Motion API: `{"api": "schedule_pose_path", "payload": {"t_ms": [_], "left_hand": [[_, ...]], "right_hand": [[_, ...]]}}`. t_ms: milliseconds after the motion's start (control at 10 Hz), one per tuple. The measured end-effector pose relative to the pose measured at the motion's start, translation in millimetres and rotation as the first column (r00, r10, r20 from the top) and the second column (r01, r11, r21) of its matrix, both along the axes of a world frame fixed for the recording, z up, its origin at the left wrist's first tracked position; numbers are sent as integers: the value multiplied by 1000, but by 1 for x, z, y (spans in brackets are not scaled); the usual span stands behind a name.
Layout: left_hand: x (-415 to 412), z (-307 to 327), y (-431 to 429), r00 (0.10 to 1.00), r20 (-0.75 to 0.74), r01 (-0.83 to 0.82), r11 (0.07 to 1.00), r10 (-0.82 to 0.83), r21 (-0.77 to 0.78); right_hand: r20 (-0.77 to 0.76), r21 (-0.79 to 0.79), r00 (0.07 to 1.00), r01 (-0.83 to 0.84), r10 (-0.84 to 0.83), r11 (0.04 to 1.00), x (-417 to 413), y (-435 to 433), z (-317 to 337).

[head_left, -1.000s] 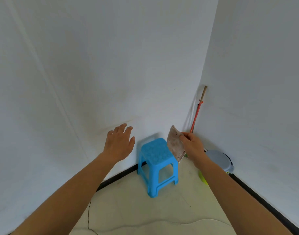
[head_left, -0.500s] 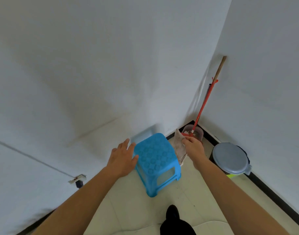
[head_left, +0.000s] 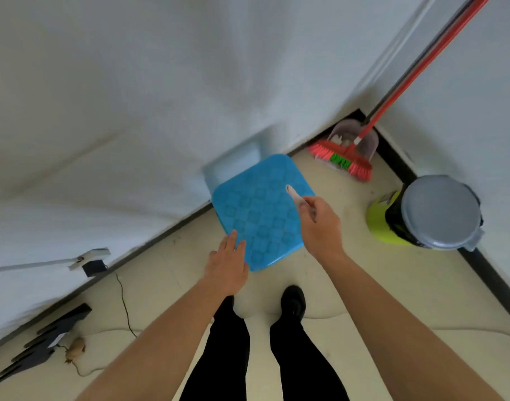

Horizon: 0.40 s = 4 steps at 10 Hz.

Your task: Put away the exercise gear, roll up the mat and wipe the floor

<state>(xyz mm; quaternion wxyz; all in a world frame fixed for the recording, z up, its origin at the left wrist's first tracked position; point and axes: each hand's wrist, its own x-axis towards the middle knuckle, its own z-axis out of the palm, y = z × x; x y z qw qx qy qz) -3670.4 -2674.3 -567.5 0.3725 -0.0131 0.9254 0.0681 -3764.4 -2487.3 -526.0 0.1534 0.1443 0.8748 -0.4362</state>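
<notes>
A blue plastic stool stands on the pale floor by the white wall. My right hand is over its right side, pinching a greyish-brown cloth that shows edge-on above the seat. My left hand is at the stool's near left corner, fingers straight and together, fingertips touching or just over the seat edge. It holds nothing. My black trousers and shoes show below.
A red broom and a clear dustpan lean in the corner. A lime bin with a grey lid stands at the right wall. Black objects and a thin cable lie at the left baseboard.
My view has tipped down and closer to the stool. My right hand carried the cloth from the stool's right side to over the seat. My left hand shifted to the near left corner.
</notes>
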Motion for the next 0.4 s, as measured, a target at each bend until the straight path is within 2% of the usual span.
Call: {"api": "schedule_pose_path", "payload": {"t_ms": [100,200,300,400], "left_hand": [[1,-48,-6,996,54,71,997,-70,-15],[8,-70,-13,992,93,87,996,-89,29],[10,-70,-21,986,109,125,991,-129,46],[-3,-54,-31,981,108,160,987,-159,6]], "right_hand": [[15,199,949,-311,315,929,17,-17,-69],[314,359,705,-709,637,607,50,-14,-123],[358,385,645,-761,675,522,63,-8,-130],[434,379,631,-775,642,505,45,-6,-107]]}}
